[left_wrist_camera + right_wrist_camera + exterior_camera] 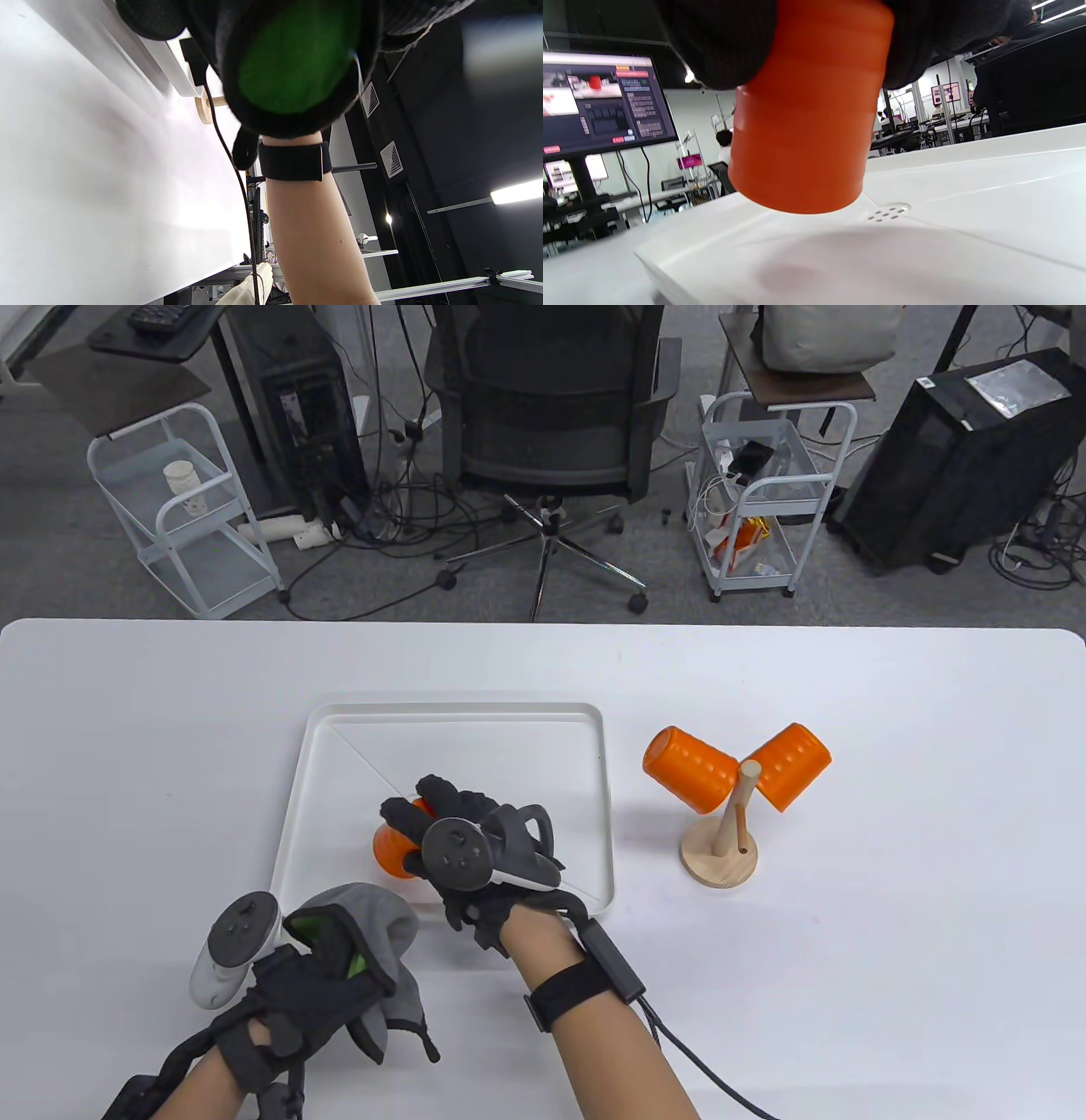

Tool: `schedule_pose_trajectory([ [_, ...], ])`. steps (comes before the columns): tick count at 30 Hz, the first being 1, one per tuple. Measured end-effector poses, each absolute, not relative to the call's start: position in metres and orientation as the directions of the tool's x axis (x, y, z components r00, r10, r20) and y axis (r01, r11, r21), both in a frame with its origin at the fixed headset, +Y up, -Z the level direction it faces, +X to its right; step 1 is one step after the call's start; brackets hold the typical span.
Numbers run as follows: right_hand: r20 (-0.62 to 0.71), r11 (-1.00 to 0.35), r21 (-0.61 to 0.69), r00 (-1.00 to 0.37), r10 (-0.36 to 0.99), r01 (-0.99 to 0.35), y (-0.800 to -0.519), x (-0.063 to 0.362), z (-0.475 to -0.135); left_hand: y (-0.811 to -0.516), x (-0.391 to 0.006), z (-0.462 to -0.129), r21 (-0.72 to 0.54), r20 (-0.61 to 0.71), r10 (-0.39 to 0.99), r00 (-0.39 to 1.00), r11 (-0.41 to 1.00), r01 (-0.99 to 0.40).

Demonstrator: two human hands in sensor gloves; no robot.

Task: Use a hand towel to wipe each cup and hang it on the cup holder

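My right hand point(441, 823) grips an orange ribbed cup point(392, 848) over the white tray point(475, 712); in the right wrist view the cup point(806, 114) hangs a little above the tray floor point(967, 220), fingers wrapped round its top. My left hand point(327, 976) sits at the table's front left and holds a grey hand towel point(386, 920) bunched in its fingers. Two more orange cups point(687, 768) point(791, 763) hang on the wooden cup holder point(721, 848) to the right of the tray. In the left wrist view, the glove's green palm pad point(297, 59) fills the top.
The white table point(891, 712) extends around the tray. Behind its far edge stand an office chair point(551, 415), two white carts point(182, 509) point(764, 500) and computer towers point(959, 458). A cable point(679, 1044) trails from my right wrist toward the front edge.
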State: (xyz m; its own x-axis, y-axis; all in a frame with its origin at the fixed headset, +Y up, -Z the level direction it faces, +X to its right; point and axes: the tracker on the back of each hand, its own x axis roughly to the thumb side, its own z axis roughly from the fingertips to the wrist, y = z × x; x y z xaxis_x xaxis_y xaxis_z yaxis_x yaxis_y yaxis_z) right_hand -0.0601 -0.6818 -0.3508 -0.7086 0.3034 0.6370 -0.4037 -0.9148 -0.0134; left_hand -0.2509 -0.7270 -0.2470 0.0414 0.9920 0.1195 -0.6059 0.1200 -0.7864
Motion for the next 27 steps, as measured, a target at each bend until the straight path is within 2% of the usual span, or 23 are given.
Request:
schedule_pose_trajectory([
  [15, 0.531, -0.693, -0.005, -0.589, 0.609, -0.721, -0.674, 0.025, -0.3, -0.727, -0.252, -0.247, -0.783, 0.134, 0.989, 0.055, 0.14, -0.607],
  [27, 0.505, -0.427, 0.085, -0.33, 0.797, -0.9, -0.686, 0.044, -0.264, -0.725, -0.25, -0.244, -0.787, 0.162, 0.985, 0.053, 0.161, -0.596],
])
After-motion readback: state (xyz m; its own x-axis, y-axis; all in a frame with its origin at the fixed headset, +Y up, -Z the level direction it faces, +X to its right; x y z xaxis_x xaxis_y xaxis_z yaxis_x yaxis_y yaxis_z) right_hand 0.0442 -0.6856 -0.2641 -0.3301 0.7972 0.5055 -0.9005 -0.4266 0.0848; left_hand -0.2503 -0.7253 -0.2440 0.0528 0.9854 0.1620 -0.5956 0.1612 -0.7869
